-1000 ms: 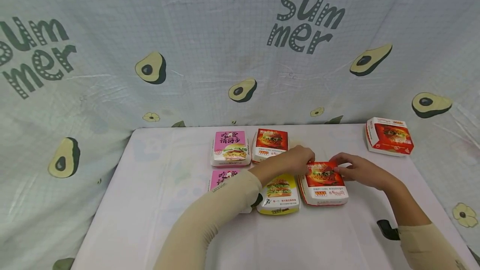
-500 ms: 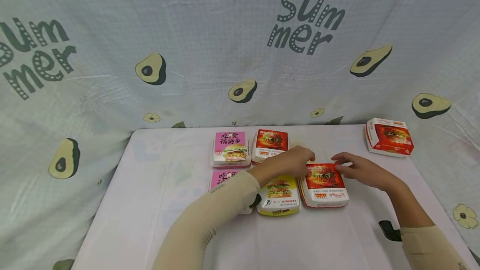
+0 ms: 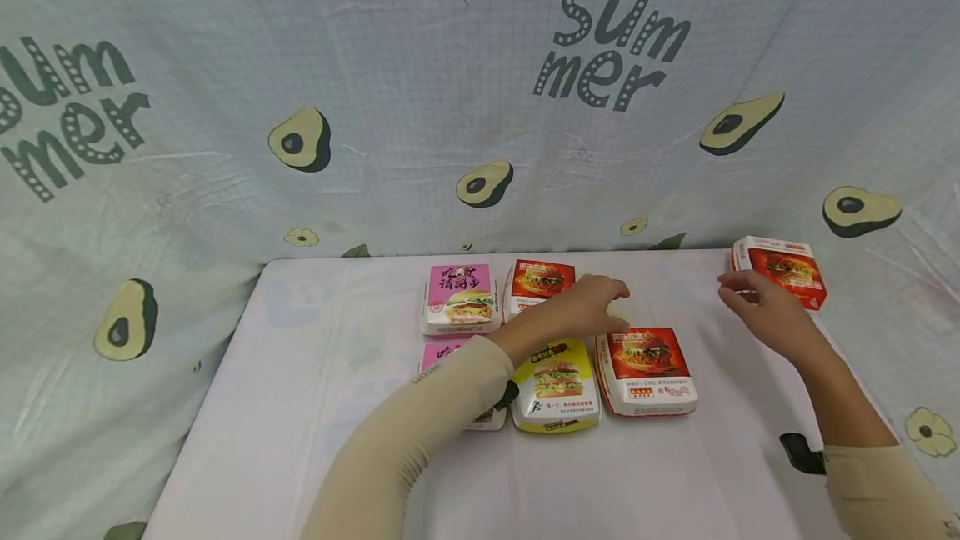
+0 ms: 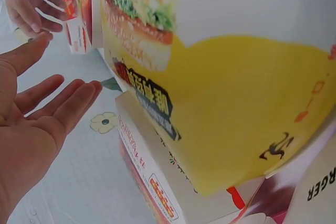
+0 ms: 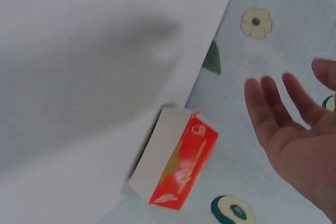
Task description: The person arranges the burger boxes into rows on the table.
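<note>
My left hand (image 3: 588,305) hovers over the boxes with fingers parted and holds nothing; in the left wrist view its palm and loose fingers show. Under its wrist lies a yellow burger box (image 3: 557,390), and beside that a red and white burger box (image 3: 648,372). My right hand (image 3: 772,315) is raised at the right, its fingers apart and empty in the right wrist view. Just beyond it, at the table's back right corner, sits another red burger box (image 3: 787,263), partly covered by the hand in the head view.
At the back stand a pink burger box (image 3: 461,298) and a red one (image 3: 540,277). A second pink box (image 3: 442,352) is partly hidden by my left sleeve. A patterned cloth (image 3: 390,107) hangs behind the white table (image 3: 300,390).
My right hand has left the front red box and moved right and back, near the corner box. My left hand has lifted slightly off the front red box, its fingers spreading.
</note>
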Motion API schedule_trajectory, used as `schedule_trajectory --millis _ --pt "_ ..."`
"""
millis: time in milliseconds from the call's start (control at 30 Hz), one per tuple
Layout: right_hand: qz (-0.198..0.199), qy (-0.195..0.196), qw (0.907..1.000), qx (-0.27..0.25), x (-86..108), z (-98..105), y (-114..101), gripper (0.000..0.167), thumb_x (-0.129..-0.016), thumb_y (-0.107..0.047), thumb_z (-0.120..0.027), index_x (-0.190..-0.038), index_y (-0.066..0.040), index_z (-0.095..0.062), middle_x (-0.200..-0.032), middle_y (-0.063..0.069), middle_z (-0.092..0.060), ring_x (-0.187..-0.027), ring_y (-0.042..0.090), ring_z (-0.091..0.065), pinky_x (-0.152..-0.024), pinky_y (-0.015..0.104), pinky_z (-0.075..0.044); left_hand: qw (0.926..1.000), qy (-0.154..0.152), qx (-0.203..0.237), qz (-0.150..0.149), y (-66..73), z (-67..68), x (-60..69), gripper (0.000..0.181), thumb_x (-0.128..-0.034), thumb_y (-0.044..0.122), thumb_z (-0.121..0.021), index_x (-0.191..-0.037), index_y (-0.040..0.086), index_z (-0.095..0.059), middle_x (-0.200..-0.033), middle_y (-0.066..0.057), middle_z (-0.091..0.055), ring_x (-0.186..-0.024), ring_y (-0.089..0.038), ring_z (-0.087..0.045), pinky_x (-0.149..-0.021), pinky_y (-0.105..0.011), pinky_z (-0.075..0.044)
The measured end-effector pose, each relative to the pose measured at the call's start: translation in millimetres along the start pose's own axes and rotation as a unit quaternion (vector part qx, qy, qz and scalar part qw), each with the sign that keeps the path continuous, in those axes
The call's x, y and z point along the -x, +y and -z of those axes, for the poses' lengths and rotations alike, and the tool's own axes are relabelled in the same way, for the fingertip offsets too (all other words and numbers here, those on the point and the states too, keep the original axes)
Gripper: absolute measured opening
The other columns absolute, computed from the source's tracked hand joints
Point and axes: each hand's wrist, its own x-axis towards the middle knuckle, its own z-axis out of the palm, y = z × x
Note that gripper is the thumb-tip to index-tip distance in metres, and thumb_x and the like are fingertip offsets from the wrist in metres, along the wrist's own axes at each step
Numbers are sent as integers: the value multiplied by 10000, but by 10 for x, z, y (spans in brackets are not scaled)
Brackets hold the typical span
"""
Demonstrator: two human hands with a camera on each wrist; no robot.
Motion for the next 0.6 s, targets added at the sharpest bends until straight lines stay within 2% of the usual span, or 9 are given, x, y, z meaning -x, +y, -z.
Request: schedule_trajectory --millis 167,267,400,600 --pt "-690 865 9939 15 -26 182 162 623 -1092 -436 -411 -1479 51 -412 -1454 385 -428 -1274 576 -430 -922 682 -510 9993 310 200 -47 -38 61 8 558 -989 337 -709 -1476 118 -545 -1452 -24 -609 -1350 -148 -559 -1093 -263 -487" --pt "-1025 1144 9881 -27 -55 295 258 670 -1088 -434 -389 -1506 89 -352 -1477 399 -379 -1299 579 -395 -957 695 -486 9988 400 264 7 -35 104 19 573 -993 334 -704 -1492 115 -529 -1470 -31 -597 -1368 -157 -548 -1110 -274 -478" --pt "-1355 1249 9829 -59 -106 403 339 721 -1084 -423 -383 -1539 124 -263 -1478 430 -315 -1298 579 -364 -994 697 -476 9980 529 351 38 -49 135 10 577 -996 327 -701 -1495 96 -525 -1474 -54 -595 -1369 -180 -548 -1109 -289 -484" --pt "-1617 1129 9804 1 -202 491 459 762 -1078 -424 -391 -1554 139 -200 -1483 457 -234 -1310 596 -314 -1036 716 -439 9968 729 335 68 -61 132 -40 590 -998 331 -698 -1499 78 -517 -1497 -64 -579 -1392 -193 -536 -1125 -305 -474"
